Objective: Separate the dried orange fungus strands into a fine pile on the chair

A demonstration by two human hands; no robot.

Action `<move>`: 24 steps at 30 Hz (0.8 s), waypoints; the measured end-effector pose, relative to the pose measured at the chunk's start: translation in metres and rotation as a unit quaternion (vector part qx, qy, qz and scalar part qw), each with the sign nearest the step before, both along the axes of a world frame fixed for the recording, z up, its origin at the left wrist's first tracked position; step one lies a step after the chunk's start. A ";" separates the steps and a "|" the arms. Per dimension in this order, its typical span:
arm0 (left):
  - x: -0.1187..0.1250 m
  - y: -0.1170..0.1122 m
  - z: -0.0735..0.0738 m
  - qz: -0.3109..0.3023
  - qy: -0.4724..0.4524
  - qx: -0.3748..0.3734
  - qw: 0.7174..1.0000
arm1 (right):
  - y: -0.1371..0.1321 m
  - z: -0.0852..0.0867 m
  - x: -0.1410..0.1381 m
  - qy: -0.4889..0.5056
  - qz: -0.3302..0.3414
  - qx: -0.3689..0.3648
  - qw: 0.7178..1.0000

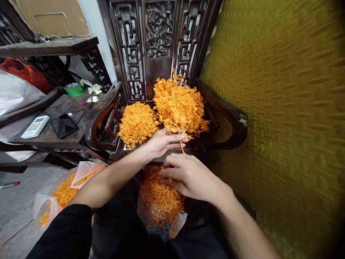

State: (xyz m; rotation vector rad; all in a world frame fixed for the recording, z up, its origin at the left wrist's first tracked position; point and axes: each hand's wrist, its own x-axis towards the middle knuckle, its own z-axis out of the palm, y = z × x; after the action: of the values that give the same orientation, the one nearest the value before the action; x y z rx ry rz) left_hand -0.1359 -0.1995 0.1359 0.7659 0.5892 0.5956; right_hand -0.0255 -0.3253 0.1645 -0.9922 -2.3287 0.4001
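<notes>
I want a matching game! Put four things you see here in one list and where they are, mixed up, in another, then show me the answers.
Things
1. left hand
2. right hand
3. bigger orange pile
4. black phone

Places
A. flat beside the white device
B. farther forward than the other hand
C. over the plastic bag of orange strands
D. right of the smaller orange pile

Pairs: 1-B, 2-C, 3-D, 4-A
</notes>
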 end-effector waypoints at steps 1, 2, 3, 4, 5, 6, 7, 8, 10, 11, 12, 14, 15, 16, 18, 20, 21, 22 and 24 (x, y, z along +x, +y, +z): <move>-0.002 0.004 0.003 0.038 -0.004 0.010 0.999 | -0.003 -0.002 -0.005 -0.056 -0.038 0.012 0.998; -0.005 0.008 0.005 0.077 -0.009 0.022 0.997 | -0.006 -0.004 -0.009 -0.095 -0.066 0.023 0.993; -0.008 0.013 0.006 0.111 -0.015 0.038 0.993 | -0.008 -0.006 -0.010 -0.118 -0.078 0.031 0.990; -0.011 0.018 0.007 0.140 -0.019 0.055 0.988 | -0.010 -0.007 -0.009 -0.128 -0.073 0.031 0.989; -0.014 0.023 0.007 0.162 -0.021 0.073 0.984 | -0.011 -0.007 -0.005 -0.129 -0.060 0.027 0.989; -0.017 0.028 0.006 0.176 -0.020 0.090 0.980 | -0.010 -0.007 0.000 -0.117 -0.051 0.023 0.992; -0.019 0.031 0.005 0.179 -0.018 0.107 0.978 | -0.008 -0.008 0.007 -0.089 -0.062 0.026 0.994; -0.021 0.033 0.005 0.172 -0.015 0.119 0.978 | -0.004 -0.008 0.013 -0.045 -0.098 0.040 0.993; -0.024 0.032 0.003 0.136 -0.005 0.134 0.982 | 0.007 -0.011 0.023 0.085 -0.226 0.095 0.966; -0.024 0.030 0.003 0.114 0.002 0.141 0.983 | 0.013 -0.014 0.027 0.152 -0.286 0.115 0.939; -0.025 0.027 0.003 0.094 0.010 0.149 0.984 | 0.019 -0.017 0.029 0.207 -0.327 0.118 0.914; -0.024 0.020 0.004 0.069 0.029 0.162 0.984 | 0.028 -0.025 0.031 0.272 -0.344 0.075 0.896; -0.024 0.017 0.004 0.062 0.039 0.167 0.983 | 0.031 -0.028 0.031 0.287 -0.335 0.044 0.896; -0.024 0.014 0.005 0.060 0.046 0.170 0.983 | 0.033 -0.030 0.029 0.297 -0.327 0.013 0.897; -0.023 0.009 0.007 0.069 0.049 0.175 0.981 | 0.035 -0.031 0.025 0.329 -0.320 -0.046 0.887; -0.020 0.005 0.010 0.091 0.044 0.193 0.976 | 0.035 -0.029 0.020 0.368 -0.323 -0.103 0.866; -0.019 0.004 0.011 0.103 0.039 0.206 0.972 | 0.036 -0.026 0.018 0.386 -0.331 -0.121 0.852; -0.018 0.004 0.012 0.114 0.033 0.219 0.968 | 0.036 -0.024 0.017 0.400 -0.344 -0.125 0.840; -0.017 0.009 0.015 0.137 0.023 0.236 0.962 | 0.038 -0.020 0.023 0.404 -0.384 -0.085 0.826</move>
State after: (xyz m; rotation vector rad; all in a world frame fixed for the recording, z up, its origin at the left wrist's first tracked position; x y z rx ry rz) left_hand -0.1526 -0.1909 0.1511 1.1587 0.6078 0.9974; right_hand -0.0028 -0.2872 0.1448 -1.3939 -1.0352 0.5490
